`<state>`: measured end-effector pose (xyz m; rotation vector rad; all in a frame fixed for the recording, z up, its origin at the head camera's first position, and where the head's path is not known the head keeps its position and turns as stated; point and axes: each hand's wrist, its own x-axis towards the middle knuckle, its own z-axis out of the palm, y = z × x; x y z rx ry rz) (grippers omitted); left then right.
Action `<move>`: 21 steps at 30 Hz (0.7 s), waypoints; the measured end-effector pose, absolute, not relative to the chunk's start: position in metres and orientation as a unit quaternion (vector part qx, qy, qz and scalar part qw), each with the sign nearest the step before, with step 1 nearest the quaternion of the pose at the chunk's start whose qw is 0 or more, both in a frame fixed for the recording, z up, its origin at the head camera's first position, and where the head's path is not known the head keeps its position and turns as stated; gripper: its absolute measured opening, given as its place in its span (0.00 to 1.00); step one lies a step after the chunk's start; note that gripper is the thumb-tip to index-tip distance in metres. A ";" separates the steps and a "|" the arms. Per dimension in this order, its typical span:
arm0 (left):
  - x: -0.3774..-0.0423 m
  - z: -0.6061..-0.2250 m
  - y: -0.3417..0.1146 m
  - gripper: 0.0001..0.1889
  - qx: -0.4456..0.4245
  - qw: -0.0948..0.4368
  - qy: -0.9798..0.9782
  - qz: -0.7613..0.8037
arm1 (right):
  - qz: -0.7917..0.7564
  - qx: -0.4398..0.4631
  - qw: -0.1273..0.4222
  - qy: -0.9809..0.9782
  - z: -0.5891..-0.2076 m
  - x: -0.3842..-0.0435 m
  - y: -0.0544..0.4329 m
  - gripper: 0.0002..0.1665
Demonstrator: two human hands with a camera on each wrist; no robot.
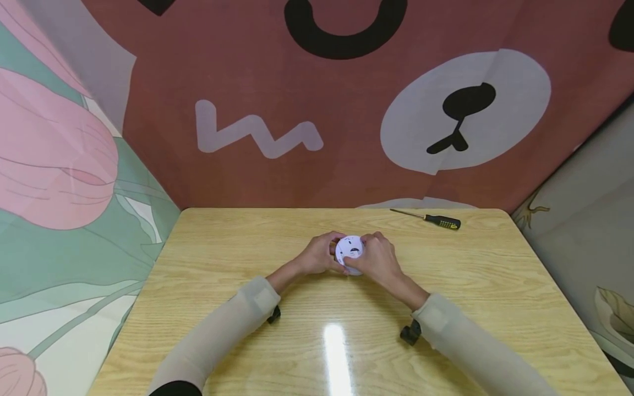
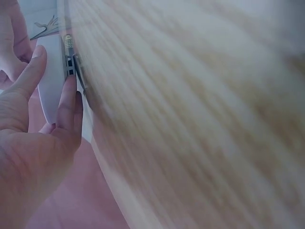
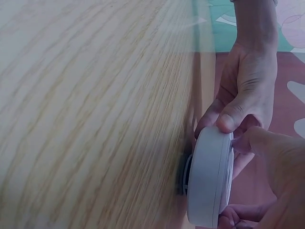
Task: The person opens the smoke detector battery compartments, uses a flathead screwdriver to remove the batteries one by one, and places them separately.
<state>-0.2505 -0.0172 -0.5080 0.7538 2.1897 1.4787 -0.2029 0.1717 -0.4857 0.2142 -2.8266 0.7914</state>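
A round white plastic device (image 1: 349, 243), thick as a puck, is held between both hands over the table, its face with small dark markings turned up. My left hand (image 1: 318, 256) grips its left rim, thumb on the upper edge and fingers below, as the left wrist view shows of the device (image 2: 51, 83). From the right, my right hand (image 1: 381, 259) holds the device too, its thumb and fingers at the face and edge. Seen from the right wrist, the device (image 3: 206, 176) stands edge-on, with a dark part jutting from its underside.
A screwdriver (image 1: 443, 221) with a black and yellow handle lies near the table's back edge, right of the hands. The wood-grain table (image 1: 223, 242) ends at a printed cloth backdrop (image 1: 247, 181). Cloth also hangs along both sides.
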 end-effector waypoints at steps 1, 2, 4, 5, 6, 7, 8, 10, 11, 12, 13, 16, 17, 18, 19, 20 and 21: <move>-0.251 -0.508 -0.017 0.44 0.269 0.195 0.782 0.528 | 0.266 0.071 0.099 -0.956 -0.486 -0.203 0.171 0.30; -0.251 -0.508 -0.018 0.45 0.268 0.194 0.783 0.527 | 0.264 0.069 0.099 -0.957 -0.486 -0.204 0.170 0.30; -0.251 -0.509 -0.018 0.44 0.267 0.193 0.785 0.525 | 0.261 0.067 0.100 -0.958 -0.486 -0.204 0.169 0.29; -0.251 -0.509 -0.018 0.44 0.267 0.192 0.786 0.523 | 0.259 0.066 0.100 -0.958 -0.487 -0.204 0.168 0.29; -0.251 -0.509 -0.019 0.44 0.268 0.192 0.786 0.523 | 0.258 0.067 0.101 -0.959 -0.487 -0.204 0.168 0.29; -0.251 -0.509 -0.019 0.44 0.268 0.191 0.786 0.523 | 0.255 0.067 0.102 -0.959 -0.487 -0.205 0.168 0.28; -0.251 -0.509 -0.019 0.44 0.268 0.191 0.786 0.524 | 0.255 0.066 0.102 -0.959 -0.487 -0.205 0.167 0.28; -0.250 -0.509 -0.019 0.44 0.269 0.191 0.784 0.526 | 0.254 0.066 0.103 -0.959 -0.487 -0.205 0.167 0.28; -0.250 -0.508 -0.019 0.44 0.269 0.190 0.784 0.526 | 0.253 0.066 0.104 -0.959 -0.487 -0.205 0.167 0.28; -0.250 -0.508 -0.019 0.44 0.268 0.190 0.784 0.527 | 0.253 0.066 0.105 -0.960 -0.487 -0.205 0.167 0.28; -0.250 -0.508 -0.019 0.44 0.267 0.191 0.784 0.527 | 0.253 0.066 0.105 -0.960 -0.488 -0.205 0.167 0.28; -0.250 -0.508 -0.018 0.45 0.267 0.194 0.780 0.531 | 0.258 0.066 0.107 -0.958 -0.488 -0.205 0.167 0.30; -0.250 -0.508 -0.018 0.45 0.267 0.194 0.780 0.531 | 0.263 0.067 0.106 -0.957 -0.488 -0.205 0.168 0.31; -0.250 -0.508 -0.019 0.45 0.268 0.195 0.779 0.532 | 0.268 0.069 0.104 -0.955 -0.488 -0.205 0.168 0.31; -0.250 -0.508 -0.019 0.45 0.269 0.196 0.778 0.533 | 0.274 0.071 0.103 -0.953 -0.488 -0.205 0.168 0.32; -0.250 -0.508 -0.019 0.45 0.269 0.197 0.777 0.534 | 0.281 0.072 0.101 -0.952 -0.487 -0.205 0.169 0.33; -0.251 -0.508 -0.019 0.44 0.271 0.197 0.776 0.534 | 0.286 0.073 0.099 -0.950 -0.487 -0.205 0.170 0.33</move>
